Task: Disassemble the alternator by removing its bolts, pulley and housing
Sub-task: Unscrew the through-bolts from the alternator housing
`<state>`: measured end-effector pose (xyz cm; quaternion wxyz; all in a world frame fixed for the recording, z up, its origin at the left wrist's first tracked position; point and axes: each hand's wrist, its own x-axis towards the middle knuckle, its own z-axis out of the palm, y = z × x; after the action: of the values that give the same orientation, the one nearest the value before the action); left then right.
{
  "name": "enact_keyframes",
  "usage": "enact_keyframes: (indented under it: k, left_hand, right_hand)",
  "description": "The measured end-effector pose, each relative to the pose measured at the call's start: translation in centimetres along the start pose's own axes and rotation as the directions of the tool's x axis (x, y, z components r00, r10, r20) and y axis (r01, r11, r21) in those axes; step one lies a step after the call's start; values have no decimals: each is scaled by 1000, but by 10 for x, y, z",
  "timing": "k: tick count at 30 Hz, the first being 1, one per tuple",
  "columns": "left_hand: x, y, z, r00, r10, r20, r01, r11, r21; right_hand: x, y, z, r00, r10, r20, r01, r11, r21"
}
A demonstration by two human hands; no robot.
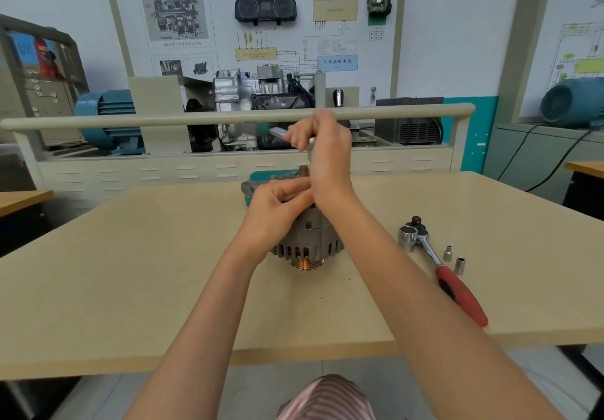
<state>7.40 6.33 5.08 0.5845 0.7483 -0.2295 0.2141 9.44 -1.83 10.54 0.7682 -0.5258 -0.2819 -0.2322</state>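
A grey alternator (307, 243) lies on the beige table (130, 272), its copper-coloured pulley (306, 264) facing me. My left hand (277, 204) sits on top of the housing with its fingers curled against it. Above it, my right hand (318, 145) grips the handle of a silver tool (277, 132) that points down toward the alternator's far end. A brownish shaft end (304, 170) shows just behind my hands. Where the tool meets the alternator is hidden by my right hand.
A red-handled ratchet (457, 285) with a large socket (408, 236) lies to the right of the alternator. Two small sockets (454, 259) stand beside it. A teal tray (261, 176) sits behind the alternator. A railed bench with a training gearbox (261, 106) lies beyond.
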Motion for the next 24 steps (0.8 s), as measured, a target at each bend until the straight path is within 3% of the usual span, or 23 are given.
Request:
enact_keyframes:
  k: [1, 3, 5, 6, 7, 14, 17, 19, 21, 22, 24]
  left_hand:
    - [0, 0, 0, 1000, -7, -11, 7, 1000, 13]
    - [0, -3, -1, 998, -43, -54, 45, 998, 41]
    - [1, -3, 0, 994, -74, -82, 78, 996, 46]
    - [1, -3, 1, 993, -78, -86, 82, 996, 45]
    - [1, -3, 1, 994, -78, -83, 82, 996, 44]
    - [1, -4, 3, 993, -71, -90, 74, 997, 30]
    - [1, -4, 3, 997, -50, -65, 54, 997, 50]
    - [1, -4, 3, 999, -30, -38, 32, 999, 39]
    - [2, -2, 3, 1000, -17, -20, 18, 1000, 14]
    - [2, -2, 3, 1000, -18, -17, 18, 1000, -1]
    - [3, -1, 2, 999, -29, -18, 29, 999, -17]
  right_hand:
    - [-6, 3, 3, 991, -128, -34, 120, 978, -172]
    - [-15, 10, 4, 911, -412, 6, 340, 744, -575]
    - [-19, 17, 2, 834, -549, 62, 343, 426, -837]
    - [-20, 19, 1, 821, -569, 43, 291, 352, -889]
    - [-20, 19, 0, 821, -572, 11, 252, 344, -904]
    - [-16, 16, 1, 865, -502, -4, 254, 444, -860]
    - [-15, 11, 5, 887, -461, -31, 292, 612, -735]
    - [-9, 6, 6, 943, -322, -87, 224, 804, -550]
    - [1, -1, 4, 988, -90, -125, 57, 968, -246]
    - [6, -4, 1, 995, 33, -95, -42, 995, -88]
    - [16, -7, -7, 974, 212, 84, -226, 952, 207]
